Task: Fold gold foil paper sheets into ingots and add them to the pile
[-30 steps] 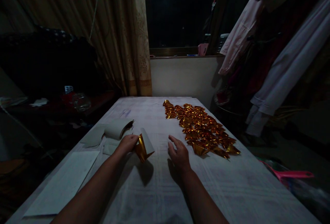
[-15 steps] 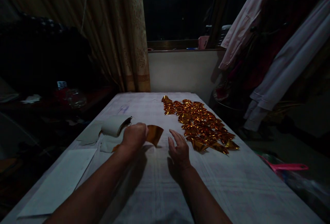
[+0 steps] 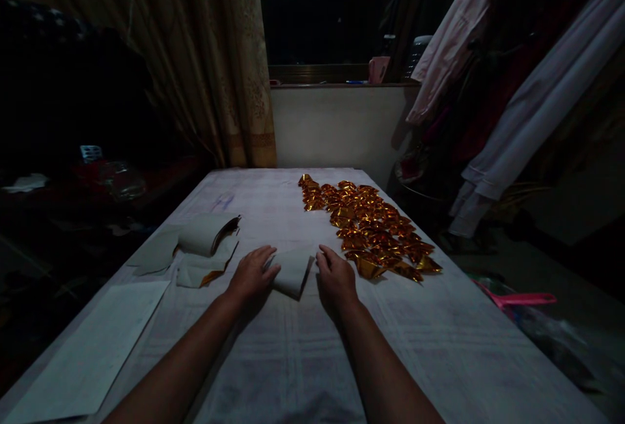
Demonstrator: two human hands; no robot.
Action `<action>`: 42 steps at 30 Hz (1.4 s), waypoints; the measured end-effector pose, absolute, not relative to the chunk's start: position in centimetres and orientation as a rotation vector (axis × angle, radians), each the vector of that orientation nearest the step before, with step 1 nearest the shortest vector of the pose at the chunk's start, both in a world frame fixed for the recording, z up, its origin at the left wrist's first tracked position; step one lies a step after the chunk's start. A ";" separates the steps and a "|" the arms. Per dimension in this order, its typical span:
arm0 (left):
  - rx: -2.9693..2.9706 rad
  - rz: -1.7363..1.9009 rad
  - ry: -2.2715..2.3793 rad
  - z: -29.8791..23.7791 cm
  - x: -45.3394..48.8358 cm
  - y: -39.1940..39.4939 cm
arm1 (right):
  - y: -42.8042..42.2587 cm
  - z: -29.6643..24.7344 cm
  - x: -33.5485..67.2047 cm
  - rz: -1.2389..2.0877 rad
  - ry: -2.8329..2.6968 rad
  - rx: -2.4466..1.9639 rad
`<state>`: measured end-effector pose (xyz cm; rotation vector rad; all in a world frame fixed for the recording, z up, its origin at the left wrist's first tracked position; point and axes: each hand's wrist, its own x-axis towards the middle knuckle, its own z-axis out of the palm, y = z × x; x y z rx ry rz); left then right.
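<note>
A small sheet of foil paper (image 3: pixel 291 274), pale backing up and curled, lies between my hands on the table. My left hand (image 3: pixel 250 281) has its thumb over the sheet's left edge and its fingers at the far edge, gripping it. Just off the right edge is my right hand (image 3: pixel 336 281), thumb and forefinger slightly apart, with nothing visible between them. To the left, a curled stack of foil paper (image 3: pixel 202 235) shows its pale backs, and a loose sheet (image 3: pixel 205 271) with a gold edge lies in front of it. Several folded gold foil pieces (image 3: pixel 375 228) cover the right side.
A white board or sheet (image 3: pixel 92 352) lies along the left edge of the cloth-covered table (image 3: pixel 293 372). A pink cup (image 3: pixel 378 70) stands on the windowsill. Clothes (image 3: pixel 527 118) hang at the right, above a pink handle (image 3: pixel 527 299). A dark side table with a glass jar (image 3: pixel 122 181) is at the left.
The sheet in my left hand has turned from gold side up to pale side up and come down onto the table. My left hand has opened from a fist-like grip; the view has shifted slightly.
</note>
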<state>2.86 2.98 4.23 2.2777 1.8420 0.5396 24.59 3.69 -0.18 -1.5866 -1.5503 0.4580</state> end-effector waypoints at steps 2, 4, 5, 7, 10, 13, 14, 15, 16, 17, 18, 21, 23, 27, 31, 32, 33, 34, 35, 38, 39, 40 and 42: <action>2.261 0.560 1.818 3.0 2.7 2.7 | 3.5 0.2 24.5 0.466 -1.591 -1.602; 2.245 0.595 1.803 2.1 2.8 2.1 | 3.4 0.5 24.4 0.487 -1.623 -1.621; 2.233 0.613 1.800 1.9 3.0 1.8 | 3.4 0.7 24.4 0.503 -1.637 -1.630; 2.205 0.645 1.795 1.8 3.3 1.5 | 3.2 0.9 24.2 0.526 -1.659 -1.629; 2.153 0.677 1.778 2.3 3.7 1.6 | 3.0 1.1 24.1 0.487 -1.697 -1.522; 2.088 0.697 1.747 3.0 4.0 2.0 | 2.7 1.2 23.9 0.420 -1.730 -1.336; 2.061 0.699 1.736 3.3 4.0 2.1 | 2.7 1.2 23.9 0.412 -1.730 -1.284; 2.032 0.699 1.728 3.5 4.1 2.2 | 2.7 1.2 23.8 0.407 -1.722 -1.247; 2.001 0.697 1.726 3.7 4.1 2.2 | 2.7 1.2 23.9 0.400 -1.704 -1.229; 1.968 0.696 1.732 3.9 4.1 2.2 | 2.8 1.2 23.9 0.389 -1.680 -1.227; 1.935 0.698 1.745 4.0 4.1 2.2 | 2.9 1.1 24.0 0.370 -1.654 -1.233; 1.831 0.733 1.835 4.0 4.1 2.3 | 3.2 1.0 24.1 0.240 -1.604 -1.237; 1.755 0.763 1.905 3.7 4.2 2.5 | 3.3 1.0 24.1 0.162 -1.624 -1.216; 1.615 0.817 1.983 3.1 4.3 2.8 | 2.2 1.3 23.1 0.266 -1.859 -1.126; 1.536 0.906 1.948 3.0 4.2 2.5 | 0.9 2.0 22.2 0.462 -2.262 -1.069; 1.524 0.935 1.923 3.1 4.2 2.3 | 0.7 2.2 22.1 0.478 -2.344 -1.072; 1.512 0.964 1.893 3.2 4.0 2.1 | 0.5 2.5 22.0 0.485 -2.410 -1.078; 1.495 0.989 1.860 3.3 3.9 1.9 | 0.4 2.7 22.0 0.486 -2.460 -1.081; 1.472 1.008 1.825 3.3 3.7 1.7 | 0.3 2.9 21.9 0.486 -2.493 -1.085; 1.360 1.007 1.715 3.4 3.0 0.9 | -0.2 3.3 21.6 0.490 -2.526 -1.106; 1.315 0.988 1.682 3.5 2.8 0.6 | -0.3 3.4 21.4 0.482 -2.524 -1.117; 1.275 0.969 1.655 3.5 2.6 0.2 | -0.5 3.4 21.2 0.471 -2.522 -1.128; 1.190 0.962 1.597 3.6 2.3 -0.4 | -0.8 3.6 20.9 0.440 -2.508 -1.166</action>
